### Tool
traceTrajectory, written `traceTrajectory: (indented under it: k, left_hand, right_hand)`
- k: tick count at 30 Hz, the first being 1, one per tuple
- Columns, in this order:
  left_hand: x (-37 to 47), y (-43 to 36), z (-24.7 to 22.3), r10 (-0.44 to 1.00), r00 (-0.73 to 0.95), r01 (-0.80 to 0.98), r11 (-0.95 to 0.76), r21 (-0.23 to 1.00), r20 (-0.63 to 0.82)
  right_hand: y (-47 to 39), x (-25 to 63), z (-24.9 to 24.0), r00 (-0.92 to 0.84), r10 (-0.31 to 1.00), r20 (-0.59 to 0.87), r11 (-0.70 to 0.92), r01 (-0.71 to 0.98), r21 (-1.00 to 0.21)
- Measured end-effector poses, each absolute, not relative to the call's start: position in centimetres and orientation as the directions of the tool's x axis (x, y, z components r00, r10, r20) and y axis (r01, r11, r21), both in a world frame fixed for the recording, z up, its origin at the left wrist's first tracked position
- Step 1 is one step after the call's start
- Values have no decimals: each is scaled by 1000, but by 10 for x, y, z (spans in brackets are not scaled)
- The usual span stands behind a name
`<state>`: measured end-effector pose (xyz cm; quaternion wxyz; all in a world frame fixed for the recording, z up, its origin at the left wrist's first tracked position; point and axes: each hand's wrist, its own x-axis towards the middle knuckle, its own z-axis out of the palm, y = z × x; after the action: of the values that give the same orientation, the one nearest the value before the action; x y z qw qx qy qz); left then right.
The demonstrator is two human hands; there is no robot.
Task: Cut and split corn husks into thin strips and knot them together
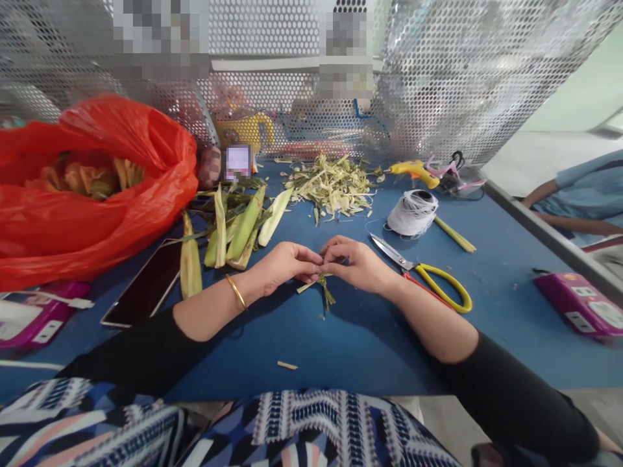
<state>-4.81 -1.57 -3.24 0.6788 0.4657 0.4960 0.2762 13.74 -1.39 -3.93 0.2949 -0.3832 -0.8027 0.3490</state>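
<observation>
Over the middle of the blue table, my left hand (287,266) and my right hand (354,263) meet fingertip to fingertip. Both are pinched on a small bundle of green plant strips (327,295), whose ends hang below the fingers; its upper part is hidden. A short pale strip sticks out to the left under my left hand. Scissors with yellow handles (426,275) lie beside my right hand, blades spread a little. Behind them stands a spool of white thread (413,213). Several green corn husks (246,227) lie beyond my left forearm.
A heap of shredded husk (335,185) lies at the back, near a yellow glue gun (413,172). On the left are a red plastic bag (160,149) and a phone (146,282). A purple power strip (579,301) is at right. Perforated metal mesh (302,123) bounds the back.
</observation>
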Motion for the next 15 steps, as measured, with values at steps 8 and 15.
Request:
traceTrajectory:
  k: [8,15]
  left_hand:
    - [-40,-23,-34,900,338,173,228,958,-275]
    - [-45,-20,-40,892,397,98,194,976,-217]
  right_hand:
    - [-17,126,-38,-323,943,81,194,336,-922]
    - [-8,140,-29,-238,971,-16,60,310,-949]
